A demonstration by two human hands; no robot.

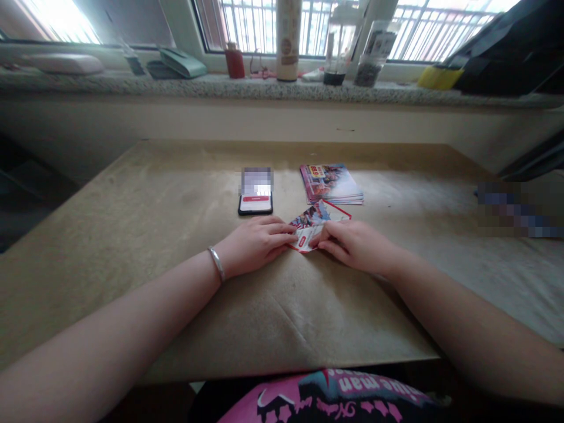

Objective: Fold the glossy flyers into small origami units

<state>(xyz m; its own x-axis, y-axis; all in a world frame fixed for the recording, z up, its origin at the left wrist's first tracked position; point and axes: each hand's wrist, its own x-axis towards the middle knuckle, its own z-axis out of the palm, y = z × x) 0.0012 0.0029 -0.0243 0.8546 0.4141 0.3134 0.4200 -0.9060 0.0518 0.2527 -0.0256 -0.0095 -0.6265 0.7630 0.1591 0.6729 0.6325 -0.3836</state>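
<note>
A folded printed paper (315, 226), white with red and coloured print, lies on the brown board table (176, 211) between my hands. My left hand (253, 244), with a silver bangle at the wrist, presses its fingertips on the paper's left edge. My right hand (355, 245) pinches the paper's right side with closed fingers. Just behind the paper rests a phone (255, 194) with a lit screen. A stack of the same printed sheets (331, 183) sits to the right of the phone.
A stone windowsill (264, 88) runs behind the table, with a tall bottle (288, 41), a red jar (235, 61), clear containers (372, 53) and a teal case (181, 63). A dark bag (506, 53) stands at the far right.
</note>
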